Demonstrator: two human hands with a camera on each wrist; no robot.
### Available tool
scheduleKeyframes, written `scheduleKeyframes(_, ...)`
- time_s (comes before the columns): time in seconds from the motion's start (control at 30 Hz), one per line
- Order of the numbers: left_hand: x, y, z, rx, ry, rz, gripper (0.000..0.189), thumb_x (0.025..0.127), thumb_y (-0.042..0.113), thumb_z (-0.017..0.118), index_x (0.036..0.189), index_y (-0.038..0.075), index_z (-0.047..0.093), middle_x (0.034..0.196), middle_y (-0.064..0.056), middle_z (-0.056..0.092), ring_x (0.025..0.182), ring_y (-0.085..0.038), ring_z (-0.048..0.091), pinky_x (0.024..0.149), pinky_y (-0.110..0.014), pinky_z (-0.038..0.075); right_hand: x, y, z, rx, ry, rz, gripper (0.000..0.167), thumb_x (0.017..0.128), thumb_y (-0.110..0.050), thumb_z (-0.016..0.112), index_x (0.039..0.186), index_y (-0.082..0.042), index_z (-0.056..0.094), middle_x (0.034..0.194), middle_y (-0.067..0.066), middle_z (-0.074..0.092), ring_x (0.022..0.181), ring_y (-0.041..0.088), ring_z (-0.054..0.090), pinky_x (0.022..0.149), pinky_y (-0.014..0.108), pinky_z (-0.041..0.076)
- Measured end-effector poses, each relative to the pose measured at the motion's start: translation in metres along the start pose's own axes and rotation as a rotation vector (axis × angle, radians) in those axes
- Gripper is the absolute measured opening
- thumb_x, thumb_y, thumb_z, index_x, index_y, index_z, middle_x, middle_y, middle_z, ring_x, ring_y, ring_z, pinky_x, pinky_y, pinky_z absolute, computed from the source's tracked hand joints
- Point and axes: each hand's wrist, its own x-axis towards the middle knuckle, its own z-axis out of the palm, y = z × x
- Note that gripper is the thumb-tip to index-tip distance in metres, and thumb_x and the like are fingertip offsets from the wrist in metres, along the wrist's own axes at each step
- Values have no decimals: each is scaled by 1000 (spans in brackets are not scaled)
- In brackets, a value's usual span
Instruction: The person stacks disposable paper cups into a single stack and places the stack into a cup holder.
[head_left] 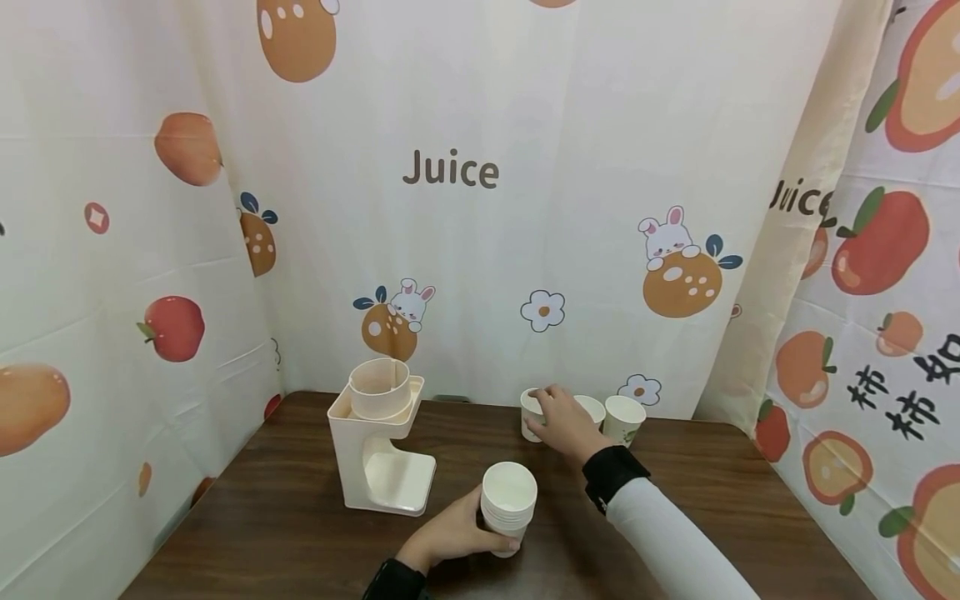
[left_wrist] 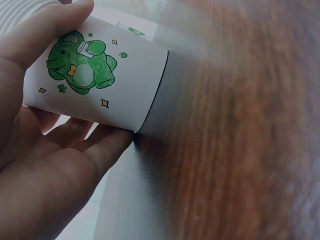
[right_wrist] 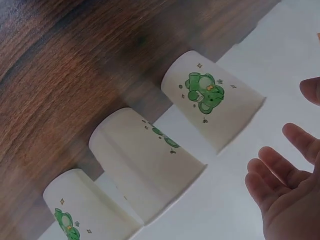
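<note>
My left hand grips a stack of nested white paper cups near the front of the table, thumb and fingers curled round its sides. In the left wrist view a green cartoon animal shows on the outer cup, and its base is close to the tabletop. At the back, my right hand hovers by the rim of the leftmost of three upright paper cups. The right wrist view shows these fingers spread and apart from the row, whose nearest cup bears the same green print.
Left of the stack stands a cream plastic stand with a round open tube on top and a flat base. The dark wooden table ends at a printed curtain behind and at both sides.
</note>
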Motion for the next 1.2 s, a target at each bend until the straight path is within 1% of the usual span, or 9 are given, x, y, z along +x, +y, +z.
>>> scheduleKeyframes(0.2, -1, 0, -1, 0, -1, -4, 83, 81, 12, 84, 149, 17, 37, 129, 2, 57, 122, -21, 52, 104, -51, 36, 10, -3, 3, -9, -12, 5, 40, 96, -27, 68, 128, -3, 62, 122, 20, 60, 116, 36, 56, 94, 47, 50)
scheduleKeyframes(0.4, -1, 0, -1, -7, -3, -8, 83, 81, 12, 84, 149, 16, 37, 130, 2, 57, 122, -21, 52, 104, -51, 36, 20, -3, 11, -36, -41, 63, 44, 96, -31, 66, 130, -4, 62, 126, 21, 58, 117, 37, 54, 95, 49, 50)
scheduleKeyframes(0.53, -2, -1, 0, -20, -9, -10, 81, 81, 12, 84, 148, 16, 38, 129, 2, 57, 121, -21, 53, 103, -49, 37, 25, 1, 15, -45, -65, 80, 46, 95, -34, 67, 131, -5, 62, 124, 21, 58, 115, 36, 54, 94, 49, 50)
scheduleKeyframes(0.8, -1, 0, -1, -32, -14, -9, 83, 81, 11, 84, 149, 16, 37, 131, 1, 56, 121, -21, 52, 103, -50, 37, 36, 5, 20, -83, -116, 100, 51, 96, -40, 66, 138, -12, 59, 132, 19, 56, 122, 37, 52, 97, 52, 48)
scheduleKeyframes(1.07, -1, 0, -1, -27, -22, -10, 81, 82, 13, 83, 149, 17, 37, 131, 2, 56, 123, -21, 52, 105, -50, 35, 37, 8, 20, -96, -184, 131, 52, 97, -41, 64, 141, -15, 57, 135, 20, 55, 124, 39, 50, 97, 55, 47)
scheduleKeyframes(1.2, 0, 0, -1, -23, -16, -11, 82, 82, 12, 84, 149, 17, 38, 130, 2, 56, 122, -21, 52, 104, -50, 36, 35, 11, 20, -77, -190, 132, 51, 97, -40, 65, 141, -16, 58, 133, 21, 56, 122, 40, 52, 97, 55, 47)
